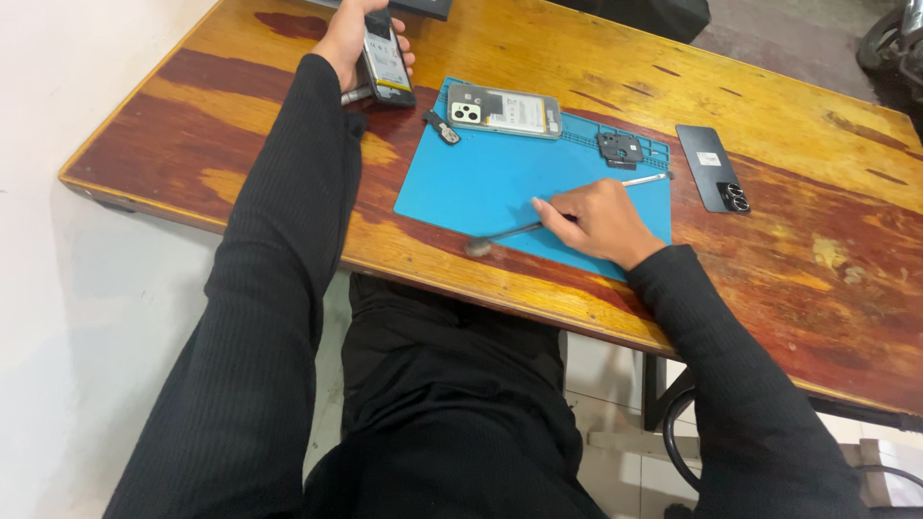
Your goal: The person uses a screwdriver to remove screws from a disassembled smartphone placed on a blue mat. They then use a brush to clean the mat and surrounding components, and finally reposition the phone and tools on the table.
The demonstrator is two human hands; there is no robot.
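Phone repair at a wooden counter (596, 58)

Left hand (358, 37) grips an opened phone (387, 60) at the counter's far edge; right hand (601, 223) rests on the blue mat (481, 183), fingers closed on a thin metal tool (510, 234).

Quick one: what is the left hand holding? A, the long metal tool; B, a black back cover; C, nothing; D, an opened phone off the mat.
D: the left hand grips an opened phone over the table, beyond the blue mat.
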